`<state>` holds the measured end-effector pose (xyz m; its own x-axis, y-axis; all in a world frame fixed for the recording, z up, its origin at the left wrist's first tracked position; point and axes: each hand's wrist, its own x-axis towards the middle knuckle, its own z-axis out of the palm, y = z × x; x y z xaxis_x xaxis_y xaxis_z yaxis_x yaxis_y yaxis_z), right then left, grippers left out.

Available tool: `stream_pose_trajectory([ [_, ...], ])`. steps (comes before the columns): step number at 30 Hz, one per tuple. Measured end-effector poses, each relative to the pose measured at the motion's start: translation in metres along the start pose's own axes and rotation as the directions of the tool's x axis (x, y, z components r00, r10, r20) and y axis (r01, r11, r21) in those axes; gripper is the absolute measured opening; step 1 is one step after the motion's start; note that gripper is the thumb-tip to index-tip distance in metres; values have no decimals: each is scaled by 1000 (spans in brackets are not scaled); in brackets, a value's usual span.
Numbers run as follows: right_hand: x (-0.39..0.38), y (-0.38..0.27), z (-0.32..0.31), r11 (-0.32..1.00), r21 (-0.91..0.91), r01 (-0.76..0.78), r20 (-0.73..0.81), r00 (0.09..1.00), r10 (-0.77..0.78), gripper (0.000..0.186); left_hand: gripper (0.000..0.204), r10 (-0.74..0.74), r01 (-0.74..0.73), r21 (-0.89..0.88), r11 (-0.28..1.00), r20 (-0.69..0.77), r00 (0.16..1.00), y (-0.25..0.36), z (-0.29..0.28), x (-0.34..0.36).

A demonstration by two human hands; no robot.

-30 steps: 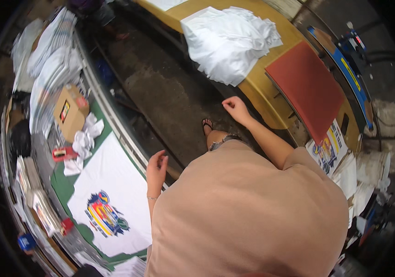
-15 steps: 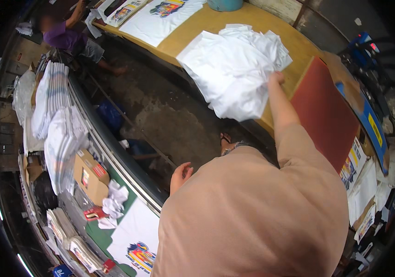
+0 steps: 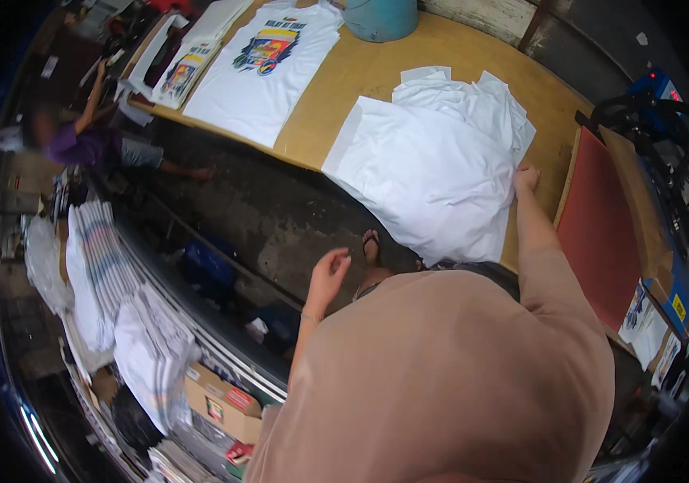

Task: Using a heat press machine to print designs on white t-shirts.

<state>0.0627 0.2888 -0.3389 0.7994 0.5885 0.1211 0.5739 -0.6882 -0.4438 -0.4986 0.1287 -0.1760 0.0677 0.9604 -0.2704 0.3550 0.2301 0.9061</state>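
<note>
A rumpled heap of white T-shirts (image 3: 433, 173) lies on the yellow-brown table (image 3: 449, 48), hanging over its near edge. At the heap's right side, my right hand (image 3: 527, 179) is closed on the edge of a white shirt; its fingertips are partly hidden. My left hand (image 3: 331, 272) hangs in the air above the floor, left of the heap, with loosely bent fingers and nothing in them. Farther left on the table, a printed white T-shirt (image 3: 264, 68) lies flat, beside a stack of printed white pieces (image 3: 187, 72).
A blue-green bucket (image 3: 380, 18) stands at the table's far edge. On the right is a leaning red board (image 3: 602, 217). Striped white folded stacks (image 3: 103, 270) and a cardboard box (image 3: 219, 406) line the left. A person in purple (image 3: 91, 145) is at the far left.
My left hand has risen and moved out in front of my body. The view has shifted, with my right hand still at the heap's right edge. The heap's front now spreads nearer my body.
</note>
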Motion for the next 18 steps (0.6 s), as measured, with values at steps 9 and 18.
stream_pose_trajectory([
  [9,-59,-37,-95,894,441,82,-130,991,-27,10,24,321,-320,195,927,29,947,21,-6,357],
  [18,-147,-73,-157,928,373,-8,-70,997,37,14,22,426,-409,447,796,68,902,5,35,479],
])
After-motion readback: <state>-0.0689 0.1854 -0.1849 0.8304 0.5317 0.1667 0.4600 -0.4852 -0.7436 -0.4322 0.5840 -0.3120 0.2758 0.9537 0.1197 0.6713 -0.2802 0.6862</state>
